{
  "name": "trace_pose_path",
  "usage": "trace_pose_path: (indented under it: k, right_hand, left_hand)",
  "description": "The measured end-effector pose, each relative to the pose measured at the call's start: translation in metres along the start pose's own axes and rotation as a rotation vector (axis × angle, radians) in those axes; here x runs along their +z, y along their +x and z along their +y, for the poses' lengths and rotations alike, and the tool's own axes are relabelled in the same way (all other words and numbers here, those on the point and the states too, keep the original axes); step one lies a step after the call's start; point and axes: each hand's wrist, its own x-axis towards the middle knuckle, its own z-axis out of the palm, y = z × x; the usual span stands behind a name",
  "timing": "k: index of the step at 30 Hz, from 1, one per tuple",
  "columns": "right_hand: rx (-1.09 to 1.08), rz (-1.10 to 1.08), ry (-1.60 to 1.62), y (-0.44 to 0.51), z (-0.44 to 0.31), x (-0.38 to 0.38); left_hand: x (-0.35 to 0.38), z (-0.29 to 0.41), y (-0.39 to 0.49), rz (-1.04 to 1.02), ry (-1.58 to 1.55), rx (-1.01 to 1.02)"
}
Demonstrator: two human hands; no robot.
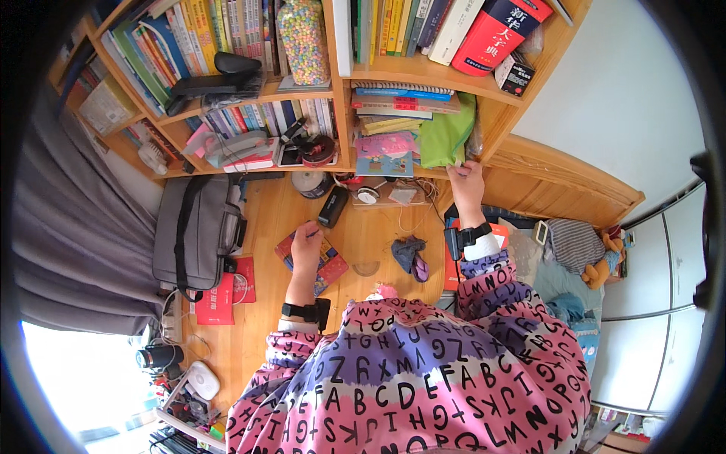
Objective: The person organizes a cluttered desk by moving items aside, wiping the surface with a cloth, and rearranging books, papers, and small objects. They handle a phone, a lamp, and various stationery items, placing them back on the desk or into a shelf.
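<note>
My right hand point(467, 190) reaches up to the shelf's front edge, its fingers pinching the lower corner of a bright green pouch point(448, 133). That pouch lies beside a stack of books and notebooks point(405, 102), with a pink item and a blue booklet point(384, 164) at the stack's front. Over the wooden desk, my left hand point(307, 244) has its fingers curled above a colourful book point(330, 265); whether it holds anything small cannot be told. A black oblong case point(333, 207) lies just beyond it. Right of the book lies a crumpled dark cloth item point(408, 255).
A grey laptop bag point(193, 232) and red booklets point(214, 301) lie at the left. Filled bookshelves point(343, 79) rise in front. Cables, a disc spindle point(311, 183) and a round white-faced object point(368, 195) sit below the shelf. A bed with a plush toy point(601, 267) is at the right.
</note>
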Motion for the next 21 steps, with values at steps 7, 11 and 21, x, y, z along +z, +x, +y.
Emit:
trace_pose_path:
  k: [7,11,21]
  right_hand:
    - [0.107,-0.059,-0.006,0.023,-0.026,0.016]
    - [-0.02,0.04,-0.058,0.035,-0.038,0.013]
    - [-0.23,0.279,0.29,0.005,-0.075,-0.07]
  left_hand:
    - [0.003,0.035,-0.018,-0.016,-0.016,-0.04]
    - [0.001,0.038,-0.022,-0.037,-0.071,-0.066]
    - [0.009,0.054,-0.018,-0.013,-0.034,0.023]
